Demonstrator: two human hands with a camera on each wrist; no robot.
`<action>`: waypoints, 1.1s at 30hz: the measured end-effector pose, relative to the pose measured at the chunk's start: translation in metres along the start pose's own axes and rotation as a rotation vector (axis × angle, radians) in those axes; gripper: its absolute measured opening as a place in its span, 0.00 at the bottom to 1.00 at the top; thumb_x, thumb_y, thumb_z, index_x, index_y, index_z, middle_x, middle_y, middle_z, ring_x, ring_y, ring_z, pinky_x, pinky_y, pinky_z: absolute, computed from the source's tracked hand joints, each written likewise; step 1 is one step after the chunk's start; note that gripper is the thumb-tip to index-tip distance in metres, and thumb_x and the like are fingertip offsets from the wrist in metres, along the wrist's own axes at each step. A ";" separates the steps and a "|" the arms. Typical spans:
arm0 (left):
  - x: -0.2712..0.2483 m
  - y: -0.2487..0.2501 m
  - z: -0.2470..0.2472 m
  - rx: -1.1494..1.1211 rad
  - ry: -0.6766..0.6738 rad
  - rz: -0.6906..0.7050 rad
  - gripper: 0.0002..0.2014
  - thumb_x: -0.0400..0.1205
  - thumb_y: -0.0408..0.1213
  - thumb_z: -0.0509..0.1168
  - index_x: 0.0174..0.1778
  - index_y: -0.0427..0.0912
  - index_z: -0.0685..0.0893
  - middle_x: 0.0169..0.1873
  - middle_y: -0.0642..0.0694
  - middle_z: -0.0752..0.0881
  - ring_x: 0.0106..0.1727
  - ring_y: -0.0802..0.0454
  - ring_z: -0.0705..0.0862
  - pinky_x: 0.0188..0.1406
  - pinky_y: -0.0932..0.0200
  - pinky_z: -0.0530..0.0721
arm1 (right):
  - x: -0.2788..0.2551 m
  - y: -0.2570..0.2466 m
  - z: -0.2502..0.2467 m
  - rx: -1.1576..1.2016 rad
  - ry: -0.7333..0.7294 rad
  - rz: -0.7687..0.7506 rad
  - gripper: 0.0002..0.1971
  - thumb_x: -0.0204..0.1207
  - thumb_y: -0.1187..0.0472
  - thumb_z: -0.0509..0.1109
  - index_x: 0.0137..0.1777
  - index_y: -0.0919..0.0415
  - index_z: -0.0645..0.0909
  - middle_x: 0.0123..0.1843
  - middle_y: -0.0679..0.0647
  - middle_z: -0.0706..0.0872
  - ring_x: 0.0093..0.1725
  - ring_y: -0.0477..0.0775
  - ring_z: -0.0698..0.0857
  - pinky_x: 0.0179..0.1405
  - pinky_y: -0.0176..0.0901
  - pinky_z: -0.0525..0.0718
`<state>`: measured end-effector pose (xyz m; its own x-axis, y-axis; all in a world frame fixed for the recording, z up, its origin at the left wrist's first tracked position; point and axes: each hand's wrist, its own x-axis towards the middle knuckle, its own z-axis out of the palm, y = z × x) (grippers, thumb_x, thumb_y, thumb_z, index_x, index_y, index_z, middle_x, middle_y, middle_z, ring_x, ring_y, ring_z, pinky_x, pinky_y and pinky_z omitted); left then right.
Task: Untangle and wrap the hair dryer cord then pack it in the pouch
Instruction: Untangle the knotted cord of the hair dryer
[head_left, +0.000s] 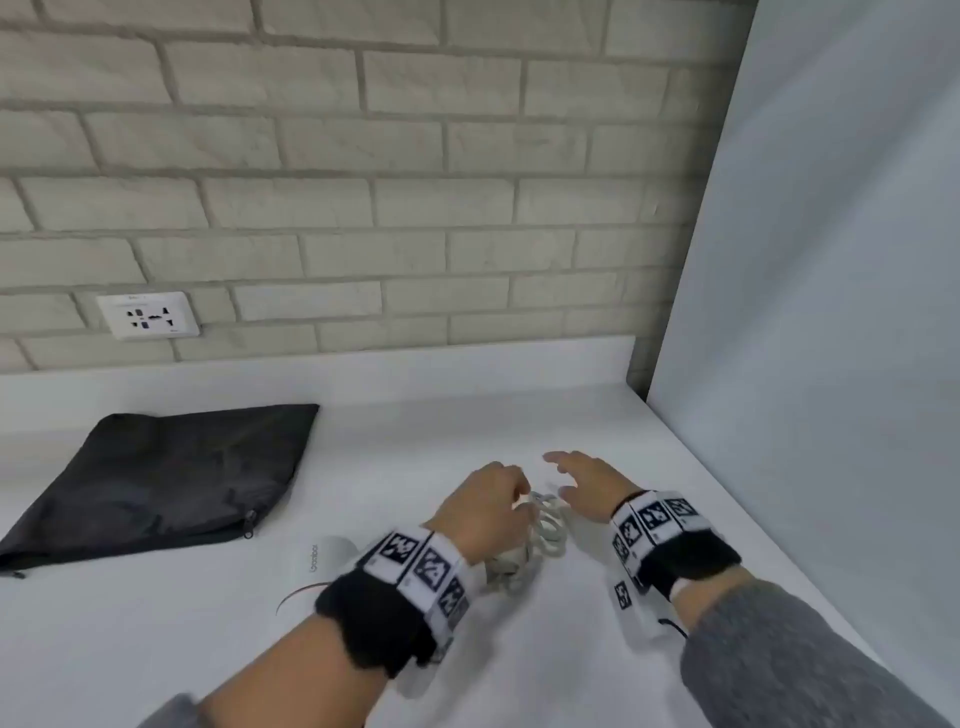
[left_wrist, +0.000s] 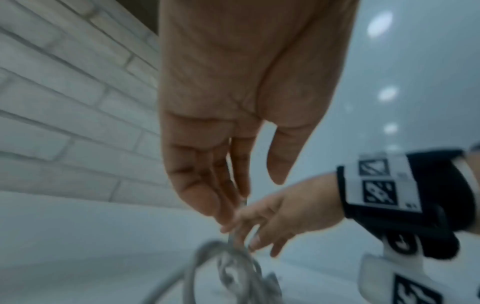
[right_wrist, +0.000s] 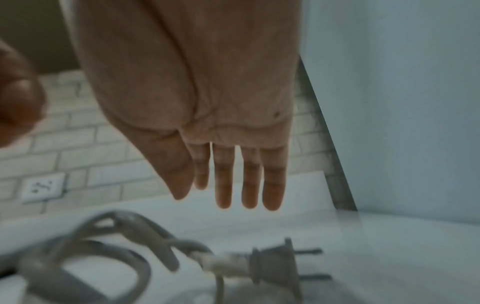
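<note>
A grey-white hair dryer cord (head_left: 551, 527) lies in tangled loops on the white counter (head_left: 597, 675). My left hand (head_left: 519, 493) curls over the loops, and the left wrist view shows its fingertips pinching a strand of the cord (left_wrist: 228, 265) that rises to them. My right hand (head_left: 558, 475) hovers just right of the coils with straight, spread fingers (right_wrist: 223, 197), holding nothing. Below that hand lies the two-pin plug (right_wrist: 275, 265). The white hair dryer body (head_left: 327, 558) is mostly hidden behind my left wrist. At the left a black zip pouch (head_left: 156, 478) lies flat.
A brick wall with a white socket (head_left: 148, 314) runs along the back. A pale panel (head_left: 831, 312) closes off the counter's right side. Bare counter lies between the pouch and the cord.
</note>
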<state>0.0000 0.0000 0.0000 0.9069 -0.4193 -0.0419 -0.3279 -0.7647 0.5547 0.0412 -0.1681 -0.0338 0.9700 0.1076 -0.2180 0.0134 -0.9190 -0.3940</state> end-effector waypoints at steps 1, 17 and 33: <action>0.006 0.004 0.006 0.047 -0.021 -0.042 0.18 0.82 0.42 0.58 0.66 0.39 0.74 0.63 0.43 0.77 0.61 0.48 0.78 0.58 0.58 0.75 | 0.003 -0.001 0.002 -0.031 -0.033 0.024 0.25 0.81 0.65 0.55 0.78 0.52 0.59 0.77 0.57 0.68 0.75 0.57 0.68 0.73 0.44 0.65; 0.022 -0.007 0.022 0.416 -0.074 -0.153 0.13 0.79 0.28 0.53 0.55 0.40 0.80 0.55 0.44 0.84 0.58 0.44 0.82 0.55 0.54 0.71 | -0.013 0.035 0.002 0.612 -0.062 0.040 0.05 0.73 0.60 0.71 0.37 0.56 0.85 0.32 0.56 0.82 0.27 0.49 0.73 0.28 0.39 0.73; -0.016 -0.046 -0.008 -0.576 0.178 -0.187 0.11 0.77 0.39 0.69 0.28 0.48 0.86 0.20 0.51 0.81 0.22 0.56 0.77 0.25 0.64 0.77 | -0.057 -0.046 0.023 1.230 0.023 -0.149 0.06 0.79 0.62 0.63 0.46 0.58 0.81 0.37 0.51 0.79 0.32 0.49 0.82 0.21 0.32 0.79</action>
<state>0.0023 0.0461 -0.0178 0.9814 -0.1786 -0.0700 -0.0095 -0.4098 0.9121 -0.0203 -0.1229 -0.0234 0.9828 0.1621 -0.0887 -0.1009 0.0690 -0.9925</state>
